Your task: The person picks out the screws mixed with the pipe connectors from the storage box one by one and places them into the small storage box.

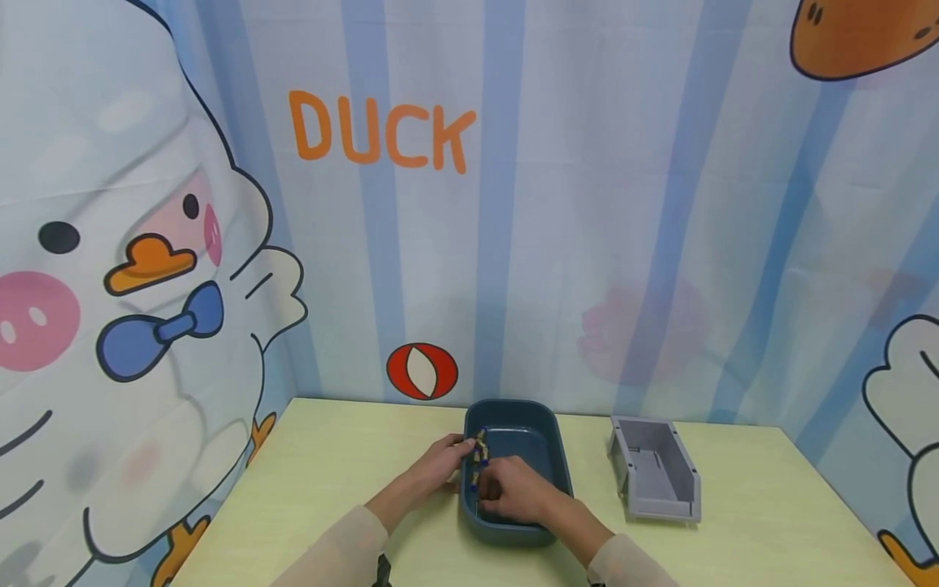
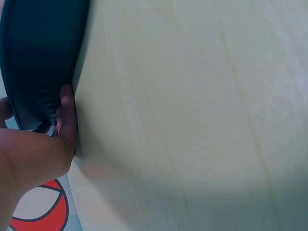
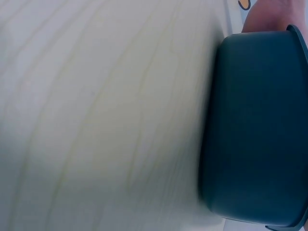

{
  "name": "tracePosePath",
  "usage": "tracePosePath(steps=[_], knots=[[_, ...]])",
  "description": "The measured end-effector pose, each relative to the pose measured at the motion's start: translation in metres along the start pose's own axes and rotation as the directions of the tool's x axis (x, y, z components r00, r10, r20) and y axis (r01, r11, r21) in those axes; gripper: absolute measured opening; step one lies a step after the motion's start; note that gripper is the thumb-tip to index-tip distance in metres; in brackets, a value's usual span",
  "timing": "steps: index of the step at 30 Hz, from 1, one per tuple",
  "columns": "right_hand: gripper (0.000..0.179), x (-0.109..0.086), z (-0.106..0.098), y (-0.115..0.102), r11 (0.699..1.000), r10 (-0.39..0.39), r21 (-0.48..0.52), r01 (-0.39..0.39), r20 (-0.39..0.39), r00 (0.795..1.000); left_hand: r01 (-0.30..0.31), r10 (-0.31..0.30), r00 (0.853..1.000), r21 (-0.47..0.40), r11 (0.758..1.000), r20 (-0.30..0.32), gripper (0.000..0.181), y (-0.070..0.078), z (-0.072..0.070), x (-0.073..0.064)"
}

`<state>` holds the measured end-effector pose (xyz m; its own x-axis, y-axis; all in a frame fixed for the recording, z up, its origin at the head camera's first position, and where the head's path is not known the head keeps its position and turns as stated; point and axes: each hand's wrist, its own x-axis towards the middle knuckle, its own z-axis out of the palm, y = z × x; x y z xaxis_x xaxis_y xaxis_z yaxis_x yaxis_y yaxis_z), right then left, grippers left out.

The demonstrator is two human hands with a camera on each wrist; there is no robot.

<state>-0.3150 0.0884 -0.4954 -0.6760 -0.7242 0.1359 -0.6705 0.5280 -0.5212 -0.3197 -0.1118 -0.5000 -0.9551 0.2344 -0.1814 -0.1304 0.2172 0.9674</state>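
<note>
A dark teal basin stands on the table. My left hand grips its left rim in the head view, the thumb over the edge and the fingers along the outer wall, as the left wrist view also shows. Small blue-and-yellow pieces lie against the inside of that left wall, beside the left thumb; their kind is too small to tell. My right hand reaches into the basin with bent fingers close to these pieces. Whether it pinches one is hidden. The right wrist view shows the basin's outer wall.
A grey open-fronted plastic bin stands on the table to the right of the basin. The pale wood-grain table ends at a printed curtain close behind the basin.
</note>
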Motion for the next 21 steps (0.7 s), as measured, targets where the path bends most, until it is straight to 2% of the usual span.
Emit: tracePosePath(steps=[2, 3, 8, 10, 11, 14, 21], knots=[[0.008, -0.001, -0.001, 0.001, 0.999, -0.031, -0.009, 0.031, -0.015, 0.999, -0.001, 0.001, 1.000, 0.004, 1.000, 0.001, 0.060, 0.000, 0.000, 0.000], [0.008, -0.001, 0.001, 0.006, 0.997, -0.071, -0.034, 0.070, -0.030, 0.997, 0.000, 0.000, 1.000, 0.005, 1.000, 0.000, 0.060, 0.001, 0.000, 0.000], [0.008, 0.000, 0.002, 0.012, 0.992, -0.112, -0.067, 0.109, -0.049, 0.992, 0.005, -0.005, 1.000, 0.007, 1.000, -0.002, 0.059, 0.002, 0.000, -0.001], [0.009, -0.001, 0.000, 0.009, 0.994, -0.092, -0.057, 0.089, -0.044, 0.995, 0.004, -0.004, 1.000, 0.008, 1.000, -0.003, 0.059, 0.002, 0.000, -0.001], [0.009, 0.000, 0.003, 0.013, 0.991, -0.114, -0.082, 0.109, -0.052, 0.992, 0.003, -0.003, 1.000, 0.009, 1.000, -0.004, 0.058, 0.002, 0.001, -0.001], [0.011, 0.000, 0.003, 0.011, 0.990, -0.104, -0.100, 0.098, -0.053, 0.993, 0.002, -0.002, 1.000, 0.016, 1.000, -0.006, 0.058, 0.002, 0.001, -0.002], [0.017, 0.002, 0.001, 0.000, 0.983, -0.022, -0.185, 0.016, -0.029, 0.999, 0.008, -0.008, 1.000, 0.020, 1.000, -0.007, 0.059, 0.003, 0.001, -0.001]])
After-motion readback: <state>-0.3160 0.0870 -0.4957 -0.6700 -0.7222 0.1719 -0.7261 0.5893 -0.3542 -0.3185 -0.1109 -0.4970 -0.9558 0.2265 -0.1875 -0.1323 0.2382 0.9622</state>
